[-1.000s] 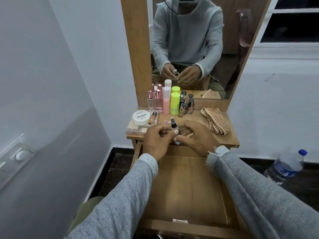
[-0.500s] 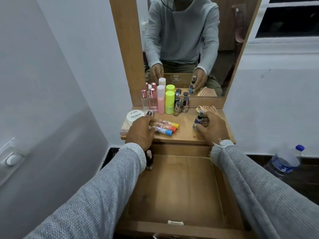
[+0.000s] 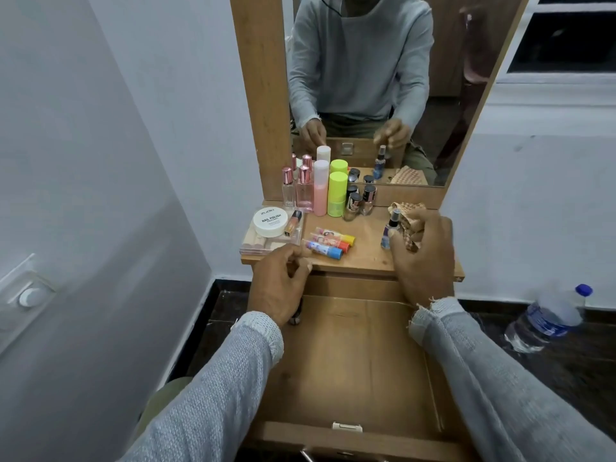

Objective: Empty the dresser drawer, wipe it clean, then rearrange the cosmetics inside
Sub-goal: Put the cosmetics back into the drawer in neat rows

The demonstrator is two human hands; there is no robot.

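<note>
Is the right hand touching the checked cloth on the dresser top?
Touching. In the head view the right hand lies on the checked cloth, its fingers curled into the folds, beside the small spray bottle.

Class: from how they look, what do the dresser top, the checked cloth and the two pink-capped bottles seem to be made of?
Dresser top: probably wood-look laminate; printed grain, smooth low sheen.
Checked cloth: woven fabric, likely cotton; soft crumpled folds, matte.
Pink-capped bottles: clear glass or hard plastic; see-through bodies, shiny metallic-looking caps.
</note>
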